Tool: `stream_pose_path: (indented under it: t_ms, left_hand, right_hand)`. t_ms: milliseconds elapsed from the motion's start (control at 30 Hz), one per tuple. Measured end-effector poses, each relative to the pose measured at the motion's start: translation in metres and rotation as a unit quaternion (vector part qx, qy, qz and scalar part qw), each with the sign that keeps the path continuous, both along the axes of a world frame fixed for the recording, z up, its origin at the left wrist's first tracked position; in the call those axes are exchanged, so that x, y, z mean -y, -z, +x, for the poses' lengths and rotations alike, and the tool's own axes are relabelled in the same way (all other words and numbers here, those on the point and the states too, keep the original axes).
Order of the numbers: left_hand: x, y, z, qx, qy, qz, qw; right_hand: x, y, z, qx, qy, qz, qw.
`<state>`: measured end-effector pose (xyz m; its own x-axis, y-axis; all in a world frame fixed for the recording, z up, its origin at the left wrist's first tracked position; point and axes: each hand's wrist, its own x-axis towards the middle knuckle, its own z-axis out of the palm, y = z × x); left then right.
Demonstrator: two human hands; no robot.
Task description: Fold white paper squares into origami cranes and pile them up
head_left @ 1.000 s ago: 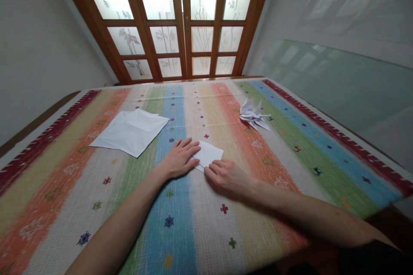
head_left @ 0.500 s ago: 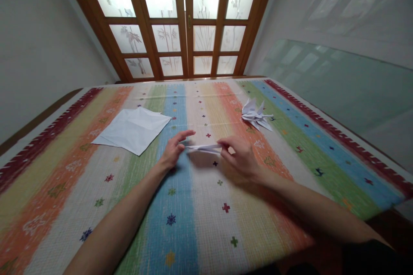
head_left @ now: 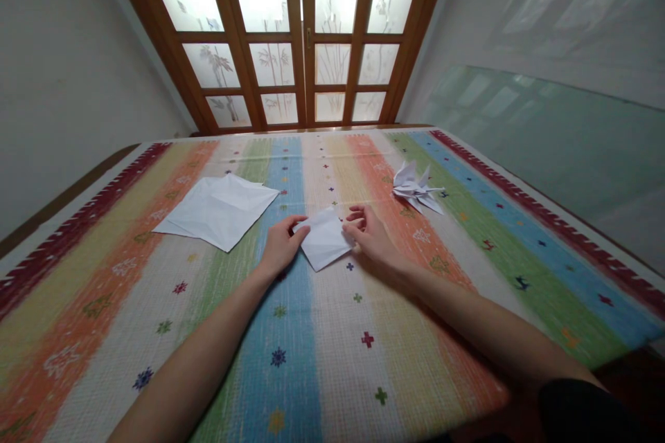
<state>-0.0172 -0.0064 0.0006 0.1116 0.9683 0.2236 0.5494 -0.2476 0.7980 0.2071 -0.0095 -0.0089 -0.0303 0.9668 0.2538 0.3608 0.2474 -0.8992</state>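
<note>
A small folded square of white paper (head_left: 325, 239) stands turned like a diamond in front of me, one corner pointing towards me. My left hand (head_left: 283, 241) pinches its left corner, thumb on top and fingers behind. At the right corner is my right hand (head_left: 368, 232), its fingers curled but apart, with a gap between thumb and forefinger. Its fingertips are beside the paper's right edge; whether they touch it I cannot tell.
Larger white paper sheets (head_left: 223, 211) lie overlapping at the left. Folded paper cranes (head_left: 415, 188) sit bunched together at the right. A striped tablecloth (head_left: 181, 332) covers the table. Behind it stand wooden doors with frosted panes (head_left: 306, 34), and a glass panel (head_left: 545, 131) leans at the right.
The paper, earlier seen nearly edge-on in my right hand's pinch, now shows its broad face. My left hand has closed on its left corner, and my right fingers have loosened.
</note>
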Motion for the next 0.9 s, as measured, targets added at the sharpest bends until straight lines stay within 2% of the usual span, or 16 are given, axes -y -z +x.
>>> stream_pose_path:
  t_ms: [67,133,200,300,400,567,700,900]
  left_hand:
    - [0.004,-0.001,0.002,-0.117,-0.018,0.087,0.989]
    - [0.01,-0.001,0.006,-0.229,0.004,0.141,0.963]
    - [0.017,0.002,0.009,-0.312,0.065,0.135,0.938]
    - [0.023,0.008,0.013,-0.377,0.129,0.083,0.913]
    - [0.025,0.011,0.015,-0.402,0.155,0.058,0.901]
    - [0.026,0.01,0.016,-0.41,0.161,0.039,0.897]
    - [0.026,0.011,0.013,-0.402,0.164,0.046,0.9]
    - [0.028,0.009,0.009,-0.396,0.147,0.057,0.905]
  right_hand:
    - [0.002,-0.001,-0.002,0.086,0.01,0.073,0.994]
    - [0.004,-0.003,-0.006,0.179,-0.017,0.129,0.975]
    - [0.003,-0.003,-0.01,0.273,-0.067,0.158,0.947]
    - [0.0,0.003,-0.016,0.388,-0.149,0.152,0.897]
    - [-0.007,0.007,-0.019,0.45,-0.2,0.128,0.861]
    - [-0.021,0.005,-0.016,0.488,-0.238,0.123,0.83]
    - [-0.023,0.006,-0.007,0.49,-0.242,0.127,0.828]
    - [-0.004,0.01,0.008,0.483,-0.212,0.129,0.84]
